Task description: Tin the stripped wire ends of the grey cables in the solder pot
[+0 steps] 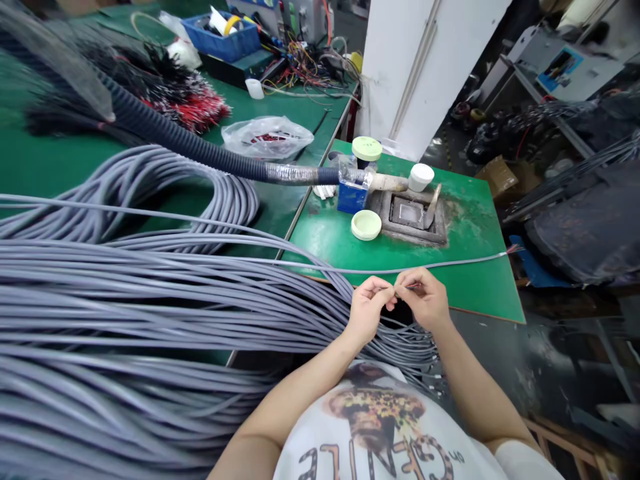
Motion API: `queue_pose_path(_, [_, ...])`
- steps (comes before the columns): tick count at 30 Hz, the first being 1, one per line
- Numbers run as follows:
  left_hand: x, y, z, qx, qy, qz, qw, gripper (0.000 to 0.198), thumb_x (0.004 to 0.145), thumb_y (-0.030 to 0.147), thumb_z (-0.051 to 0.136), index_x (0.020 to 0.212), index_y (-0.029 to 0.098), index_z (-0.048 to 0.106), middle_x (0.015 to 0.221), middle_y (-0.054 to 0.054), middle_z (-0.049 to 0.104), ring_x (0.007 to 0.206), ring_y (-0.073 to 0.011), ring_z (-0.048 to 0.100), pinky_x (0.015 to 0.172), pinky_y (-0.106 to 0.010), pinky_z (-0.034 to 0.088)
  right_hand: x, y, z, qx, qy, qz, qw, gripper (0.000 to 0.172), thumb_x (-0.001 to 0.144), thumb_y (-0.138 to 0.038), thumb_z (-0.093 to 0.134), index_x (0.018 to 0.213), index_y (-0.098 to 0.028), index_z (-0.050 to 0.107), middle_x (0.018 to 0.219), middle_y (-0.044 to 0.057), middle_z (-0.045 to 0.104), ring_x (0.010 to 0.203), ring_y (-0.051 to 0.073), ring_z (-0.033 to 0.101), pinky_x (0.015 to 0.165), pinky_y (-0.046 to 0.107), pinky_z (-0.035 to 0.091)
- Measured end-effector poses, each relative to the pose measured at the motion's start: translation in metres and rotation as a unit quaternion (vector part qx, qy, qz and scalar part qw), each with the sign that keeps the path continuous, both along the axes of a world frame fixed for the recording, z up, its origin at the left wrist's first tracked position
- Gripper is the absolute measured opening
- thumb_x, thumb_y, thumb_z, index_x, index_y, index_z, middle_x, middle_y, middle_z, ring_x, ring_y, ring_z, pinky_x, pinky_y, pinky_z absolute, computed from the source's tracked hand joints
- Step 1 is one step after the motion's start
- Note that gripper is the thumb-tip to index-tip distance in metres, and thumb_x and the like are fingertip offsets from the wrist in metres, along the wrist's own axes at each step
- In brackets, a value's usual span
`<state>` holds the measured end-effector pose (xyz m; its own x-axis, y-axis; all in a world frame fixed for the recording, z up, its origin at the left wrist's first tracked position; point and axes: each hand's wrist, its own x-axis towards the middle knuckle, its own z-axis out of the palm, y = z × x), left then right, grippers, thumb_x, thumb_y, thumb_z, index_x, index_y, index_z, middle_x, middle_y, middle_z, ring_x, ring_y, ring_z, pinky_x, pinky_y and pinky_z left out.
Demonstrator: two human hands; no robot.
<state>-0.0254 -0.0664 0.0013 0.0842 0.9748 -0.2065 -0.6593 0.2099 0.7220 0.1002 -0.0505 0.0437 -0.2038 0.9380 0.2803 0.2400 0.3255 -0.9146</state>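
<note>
Both hands meet in front of the body, fingertips almost touching. My left hand point(367, 309) is closed in a pinch on thin wires, mostly hidden by the fingers. In my right hand point(425, 301), also closed, thin dark and reddish wires point(414, 287) show between thumb and fingers. Just beyond the hands, a single grey cable point(465, 261) runs across the green board, its stripped end point(513, 250) showing fine coloured wires. Below and to the left spreads a large bundle of grey cables point(165, 300), whose ends hang under the hands.
A solder pot point(410, 213) with a scraper point(432, 208) sits on the green board point(320, 240). Around it stand a yellow-green dish point(366, 225), a lidded jar point(367, 148), a white cup point(421, 177) and a blue box point(351, 197). A ribbed hose point(200, 150) arches overhead from the left.
</note>
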Motion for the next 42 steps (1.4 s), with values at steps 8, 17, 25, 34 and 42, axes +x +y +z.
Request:
queue_pose_path(8, [-0.017,0.018,0.004,0.047,0.059,0.063,0.995,0.019,0.076,0.033,0.068,0.08,0.016,0.061,0.064,0.0,0.065,0.055,-0.0091,0.058,0.057,-0.022,0.047,-0.012,0.043,0.024,-0.026,-0.126,0.049,0.99,0.009,0.081,-0.026,0.065,0.078,-0.021,0.058,0.075,0.0,0.061,0.069,0.015,0.057,0.065,0.029,0.045])
queue_pose_path(17, [-0.034,0.028,-0.029,0.279,0.446,0.094,0.845,0.02,0.086,0.026,0.054,0.1,0.019,0.066,0.083,-0.007,0.069,0.079,-0.0191,0.061,0.078,-0.034,0.047,-0.025,0.142,0.028,0.03,-0.226,-0.015,0.974,0.018,0.071,-0.026,0.068,0.07,-0.019,0.052,0.06,-0.003,0.053,0.052,0.011,0.046,0.05,0.024,0.035])
queue_pose_path(25, [-0.031,0.03,-0.045,0.335,0.477,0.059,0.81,0.022,0.087,0.025,0.048,0.1,0.02,0.065,0.091,-0.01,0.07,0.083,-0.0207,0.06,0.079,-0.036,0.045,-0.044,0.193,0.007,0.06,-0.433,-0.04,0.898,0.011,0.066,-0.024,0.062,0.066,-0.019,0.051,0.062,-0.001,0.058,0.059,0.014,0.049,0.055,0.026,0.031])
queue_pose_path(34, [-0.032,0.03,-0.047,0.359,0.524,0.059,0.77,0.024,0.089,0.023,0.044,0.099,0.019,0.065,0.084,-0.01,0.067,0.079,-0.0204,0.059,0.075,-0.034,0.043,-0.053,0.201,-0.007,0.057,-0.506,-0.038,0.86,0.004,0.067,-0.019,0.057,0.07,-0.02,0.055,0.068,0.001,0.062,0.064,0.016,0.052,0.056,0.027,0.028])
queue_pose_path(42, [-0.032,0.031,-0.049,0.359,0.509,0.065,0.78,0.022,0.087,0.024,0.046,0.097,0.02,0.066,0.082,-0.009,0.067,0.078,-0.0202,0.059,0.074,-0.034,0.044,-0.035,0.202,0.007,0.092,-0.469,-0.053,0.877,0.007,0.068,-0.024,0.06,0.069,-0.02,0.054,0.064,0.0,0.06,0.06,0.016,0.051,0.056,0.027,0.03])
